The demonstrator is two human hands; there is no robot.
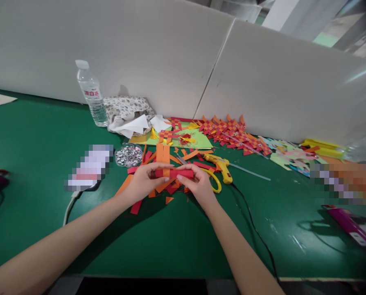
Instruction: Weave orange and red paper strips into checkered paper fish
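Note:
Between my two hands are red paper strips (186,174) crossed by upright orange paper strips (162,153). My left hand (146,179) pinches the left end, where the orange crosses the red. At the right end, the thumb and fingers of my right hand (199,182) close on the red strips. Loose red and orange paper scraps (136,207) lie under and around both hands. Scissors with yellow handles (216,182) lie partly hidden behind my right hand. Just beyond them is a yellow glue gun (222,166) with a black cord.
Left of the hands are a bag of googly eyes (128,155), a phone (91,168) on a cable and a water bottle (92,94). A tissue pack (127,110) and a pile of woven paper fish (229,130) stand along the grey partition (134,53).

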